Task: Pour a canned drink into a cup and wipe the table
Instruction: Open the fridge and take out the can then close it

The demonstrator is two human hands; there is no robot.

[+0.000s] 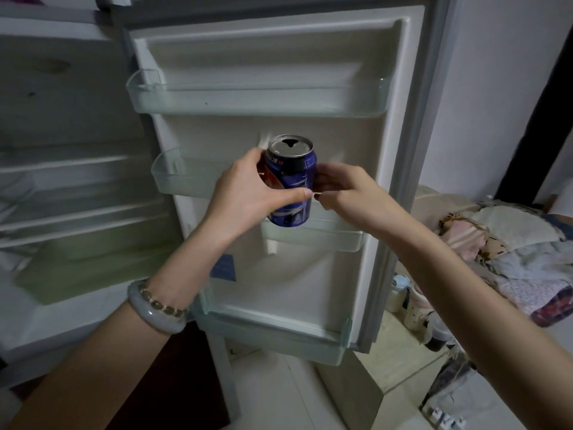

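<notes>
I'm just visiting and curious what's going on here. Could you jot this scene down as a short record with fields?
held item: blue aluminium drink can, upright, top already open
left hand: wrapped around the can's side
right hand: fingertips touching the can's other side
backdrop: open white fridge door, clear door shelves
left wrist: pale bangle
cup: not in view

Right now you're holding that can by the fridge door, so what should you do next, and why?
Probably draw the blue can back from the open fridge door, keeping it upright. Both hands, left and right, hold it in front of the door shelf, and its top already looks open, so tilting could spill. No cup is in view here.
</notes>
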